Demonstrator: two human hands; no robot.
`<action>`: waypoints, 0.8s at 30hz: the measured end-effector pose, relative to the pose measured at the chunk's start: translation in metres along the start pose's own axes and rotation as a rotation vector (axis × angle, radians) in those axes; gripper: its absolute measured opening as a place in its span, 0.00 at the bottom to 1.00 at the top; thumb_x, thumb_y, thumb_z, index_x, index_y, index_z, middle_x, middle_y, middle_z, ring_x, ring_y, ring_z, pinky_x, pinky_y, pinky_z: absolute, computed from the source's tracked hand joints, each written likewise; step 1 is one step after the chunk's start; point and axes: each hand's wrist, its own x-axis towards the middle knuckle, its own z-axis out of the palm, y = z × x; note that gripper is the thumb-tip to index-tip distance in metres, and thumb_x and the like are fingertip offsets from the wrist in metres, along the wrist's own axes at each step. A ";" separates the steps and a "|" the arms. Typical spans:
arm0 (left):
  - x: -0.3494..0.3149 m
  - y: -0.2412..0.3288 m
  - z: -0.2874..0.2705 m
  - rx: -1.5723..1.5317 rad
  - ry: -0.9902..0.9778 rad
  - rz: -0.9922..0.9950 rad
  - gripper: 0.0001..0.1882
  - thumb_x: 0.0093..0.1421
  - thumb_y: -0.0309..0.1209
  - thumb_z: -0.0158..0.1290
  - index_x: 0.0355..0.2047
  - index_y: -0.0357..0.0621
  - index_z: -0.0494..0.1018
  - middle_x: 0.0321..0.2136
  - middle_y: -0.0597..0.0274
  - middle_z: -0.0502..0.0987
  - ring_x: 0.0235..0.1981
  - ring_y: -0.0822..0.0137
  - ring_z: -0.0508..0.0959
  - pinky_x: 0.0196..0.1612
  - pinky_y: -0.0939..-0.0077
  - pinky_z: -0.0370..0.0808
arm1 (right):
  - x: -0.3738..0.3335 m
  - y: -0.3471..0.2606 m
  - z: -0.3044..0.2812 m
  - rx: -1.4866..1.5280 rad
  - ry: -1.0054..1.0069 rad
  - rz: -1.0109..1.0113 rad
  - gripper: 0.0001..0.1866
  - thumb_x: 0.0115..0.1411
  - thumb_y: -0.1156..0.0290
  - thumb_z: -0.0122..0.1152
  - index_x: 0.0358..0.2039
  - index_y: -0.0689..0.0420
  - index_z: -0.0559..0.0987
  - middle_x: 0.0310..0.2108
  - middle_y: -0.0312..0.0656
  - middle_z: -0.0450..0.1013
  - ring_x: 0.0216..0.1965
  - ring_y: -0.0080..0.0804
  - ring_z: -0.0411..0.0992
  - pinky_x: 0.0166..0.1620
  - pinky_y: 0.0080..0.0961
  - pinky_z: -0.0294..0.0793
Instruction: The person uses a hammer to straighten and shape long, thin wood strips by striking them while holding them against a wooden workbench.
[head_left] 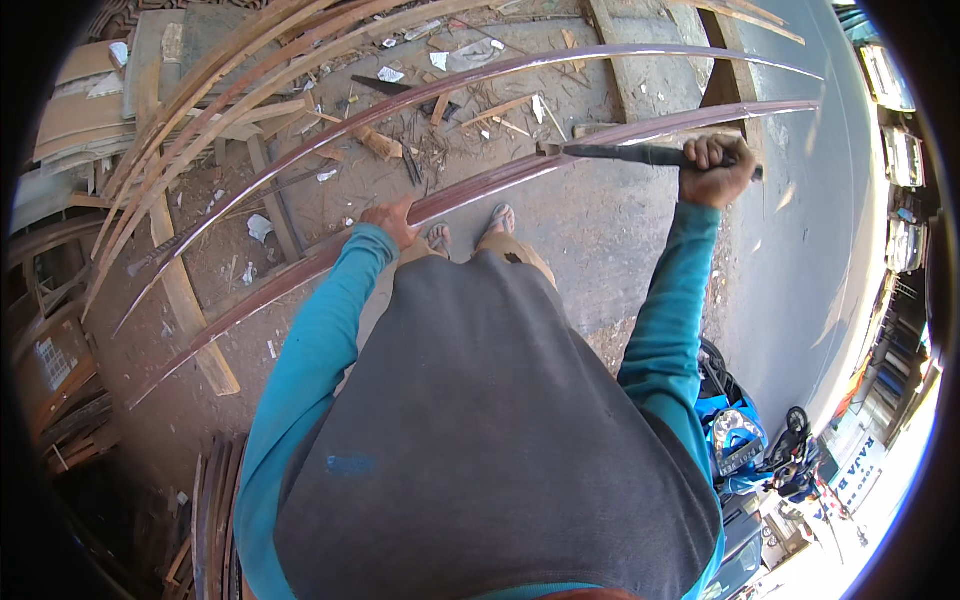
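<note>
A long reddish-brown length of wood (480, 184) runs from the lower left up to the right, in front of my sandalled feet. My left hand (390, 220) is closed on it just left of the feet, its fingers partly hidden. Held in my right hand (718, 168) is a hammer (620, 153) with a long dark handle, its fingers wrapped around the far end. The hammer's small head (548, 149) is at the wood's upper edge; whether it touches, I cannot tell. Another long reddish-brown strip (430, 93) lies beyond, apart from the first.
Several bare wood strips (215, 95) fan out at the upper left. Flat planks (190, 300) lie crosswise beneath the strips. Wood scraps (378, 142) and paper litter the ground. A road (800, 230) passes on the right, with a blue motorcycle (730, 430) parked at the lower right.
</note>
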 end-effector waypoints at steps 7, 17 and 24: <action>0.012 0.017 -0.022 -0.054 -0.057 0.027 0.35 0.50 0.46 0.64 0.57 0.47 0.68 0.49 0.45 0.76 0.51 0.46 0.75 0.54 0.55 0.72 | -0.054 -0.021 0.017 -0.062 0.048 -0.144 0.19 0.64 0.56 0.47 0.24 0.58 0.70 0.16 0.35 0.57 0.16 0.28 0.56 0.25 0.29 0.62; 0.105 0.170 0.001 -0.145 0.327 0.452 0.39 0.50 0.38 0.64 0.62 0.46 0.62 0.48 0.47 0.74 0.50 0.44 0.73 0.55 0.55 0.70 | -0.097 -0.038 0.005 -0.063 0.130 -0.230 0.17 0.63 0.59 0.47 0.24 0.58 0.67 0.14 0.36 0.57 0.14 0.25 0.57 0.22 0.27 0.64; 0.111 0.111 0.015 -0.251 0.064 0.325 0.27 0.54 0.39 0.61 0.53 0.50 0.70 0.39 0.43 0.79 0.42 0.43 0.79 0.44 0.55 0.76 | -0.086 -0.068 -0.040 -0.279 0.211 -0.288 0.13 0.62 0.66 0.52 0.26 0.62 0.71 0.15 0.39 0.63 0.16 0.25 0.62 0.23 0.25 0.65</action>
